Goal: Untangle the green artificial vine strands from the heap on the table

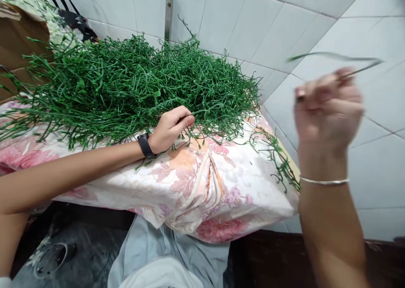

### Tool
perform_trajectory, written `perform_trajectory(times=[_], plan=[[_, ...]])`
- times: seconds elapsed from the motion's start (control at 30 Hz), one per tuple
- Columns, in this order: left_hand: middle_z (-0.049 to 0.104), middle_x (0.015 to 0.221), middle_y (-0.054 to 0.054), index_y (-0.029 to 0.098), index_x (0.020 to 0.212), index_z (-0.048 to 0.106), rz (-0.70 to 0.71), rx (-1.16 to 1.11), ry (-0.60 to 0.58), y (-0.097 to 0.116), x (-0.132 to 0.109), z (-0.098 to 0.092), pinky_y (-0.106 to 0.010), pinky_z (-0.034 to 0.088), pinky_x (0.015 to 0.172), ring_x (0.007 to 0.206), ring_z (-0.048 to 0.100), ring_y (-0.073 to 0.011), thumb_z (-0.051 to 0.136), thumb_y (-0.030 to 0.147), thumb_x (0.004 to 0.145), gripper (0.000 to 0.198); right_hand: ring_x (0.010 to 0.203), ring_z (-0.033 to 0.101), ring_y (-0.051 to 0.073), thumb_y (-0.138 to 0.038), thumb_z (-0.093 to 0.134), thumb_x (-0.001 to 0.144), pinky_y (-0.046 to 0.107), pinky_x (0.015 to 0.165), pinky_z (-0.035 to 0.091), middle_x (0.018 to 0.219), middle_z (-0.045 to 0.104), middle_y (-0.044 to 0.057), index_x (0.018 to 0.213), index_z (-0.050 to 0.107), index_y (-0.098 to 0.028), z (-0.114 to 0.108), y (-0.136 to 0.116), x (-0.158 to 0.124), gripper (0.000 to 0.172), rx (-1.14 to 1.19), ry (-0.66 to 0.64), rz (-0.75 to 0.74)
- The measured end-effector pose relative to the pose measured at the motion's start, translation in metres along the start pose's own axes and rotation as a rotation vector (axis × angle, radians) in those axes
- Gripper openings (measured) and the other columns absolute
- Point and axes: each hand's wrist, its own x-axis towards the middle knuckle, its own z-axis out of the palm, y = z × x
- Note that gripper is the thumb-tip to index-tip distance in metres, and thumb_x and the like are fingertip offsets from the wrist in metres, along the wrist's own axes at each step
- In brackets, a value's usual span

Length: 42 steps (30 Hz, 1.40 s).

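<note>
A large heap of green artificial plant stems (142, 81), thin and branching, lies across the cloth-covered table. At the heap's front edge, my left hand (171, 127) is closed in a pinch, with a thin green stem running out from its fingertips. Raised at the right, off the table and in front of the tiled wall, my right hand (329, 106) is closed around a single bent stem (332, 55). That hand and its stem are blurred by motion. A small separate bunch of stems (281, 161) rests at the table's right edge.
The floral tablecloth (253, 195) is bunched up at the front. White tiled wall (247, 22) stands behind and to the right, with a metal strip (168, 17) on it. White flowers (25, 9) and a brown cardboard box (22, 43) are at the far left.
</note>
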Motion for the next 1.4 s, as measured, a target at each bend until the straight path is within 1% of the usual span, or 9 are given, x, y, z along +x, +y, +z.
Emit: perform_trajectory(times=[0.07,0.23,0.37,0.43,0.53,0.77,1.03,1.17,1.4], plan=[[0.05,0.069,0.0,0.014,0.071,0.052,-0.014,-0.055,-0.051,-0.003,0.001,0.004,-0.022,0.036,0.063,0.066,0.046,-0.0089,0.047,0.023,0.085,0.017,0.052,0.047,0.007,0.001,0.053,0.064,0.025,0.062,0.042,0.053,0.047,-0.008,0.083,0.044,-0.024,-0.012,0.0,0.005,0.033,-0.112,0.063,-0.035],[0.057,0.088,-0.004,0.015,0.089,0.055,-0.119,-0.32,-0.049,-0.006,0.006,0.011,-0.024,0.041,0.071,0.08,0.052,-0.0106,0.054,0.027,0.081,0.015,0.066,0.059,0.015,-0.015,0.046,0.082,0.034,0.067,0.047,0.08,0.066,0.002,0.102,0.041,-0.024,0.013,0.017,-0.017,0.023,-0.615,-0.416,0.277],[0.057,0.091,-0.004,0.014,0.09,0.053,-0.226,-0.444,0.041,-0.007,0.012,0.01,-0.022,0.043,0.074,0.082,0.052,-0.009,0.059,0.024,0.076,0.018,0.103,0.057,0.021,-0.017,0.046,0.083,0.042,0.089,0.044,0.113,0.06,0.007,0.116,0.04,-0.022,0.032,0.027,-0.027,0.033,-0.841,-0.541,0.143],[0.057,0.092,-0.004,0.014,0.09,0.053,-0.25,-0.472,0.06,-0.007,0.014,0.008,-0.02,0.043,0.072,0.081,0.051,-0.0082,0.059,0.022,0.076,0.017,0.116,0.048,0.022,-0.017,0.047,0.083,0.043,0.097,0.038,0.123,0.053,0.009,0.118,0.042,-0.02,0.034,0.028,-0.026,0.035,-0.883,-0.53,0.065],[0.056,0.091,-0.003,0.015,0.089,0.053,-0.253,-0.495,0.064,-0.006,0.016,0.007,-0.019,0.042,0.07,0.079,0.05,-0.0078,0.06,0.02,0.075,0.017,0.111,0.051,0.021,-0.021,0.046,0.085,0.041,0.097,0.038,0.115,0.056,0.009,0.111,0.048,-0.019,0.035,0.028,-0.026,0.026,-0.798,-0.452,0.056],[0.053,0.085,-0.002,0.014,0.089,0.052,-0.189,-0.489,-0.034,0.001,0.013,0.006,-0.021,0.043,0.071,0.078,0.052,-0.0085,0.06,0.027,0.076,0.02,0.076,0.061,0.015,-0.033,0.058,0.078,0.033,0.077,0.048,0.075,0.06,-0.001,0.111,0.042,-0.023,0.055,0.023,-0.038,0.038,-0.351,-0.517,0.388],[0.056,0.072,0.0,0.014,0.073,0.058,-0.048,0.01,-0.113,-0.002,0.011,0.0,-0.022,0.036,0.062,0.067,0.047,-0.0094,0.058,0.036,0.077,0.021,0.062,0.057,0.012,-0.03,0.057,0.078,0.029,0.063,0.047,0.064,0.052,-0.004,0.112,0.04,-0.027,0.052,0.017,-0.033,0.038,-0.143,-0.396,0.525],[0.056,0.071,0.0,0.015,0.075,0.058,0.034,0.097,-0.136,0.005,0.01,-0.001,-0.021,0.034,0.061,0.065,0.047,-0.0087,0.052,0.031,0.082,0.018,0.057,0.052,0.01,-0.032,0.059,0.075,0.025,0.053,0.041,0.066,0.047,-0.004,0.105,0.042,-0.027,0.049,0.019,-0.032,0.035,-0.12,-0.344,0.56],[0.047,0.06,0.003,0.014,0.067,0.052,0.054,0.117,-0.176,0.015,0.006,-0.001,-0.019,0.032,0.056,0.056,0.041,-0.0064,0.048,0.024,0.085,0.021,0.056,0.049,0.01,-0.033,0.056,0.078,0.029,0.057,0.043,0.068,0.046,-0.003,0.105,0.038,-0.03,0.043,0.015,-0.029,0.032,-0.328,-0.264,0.406]])
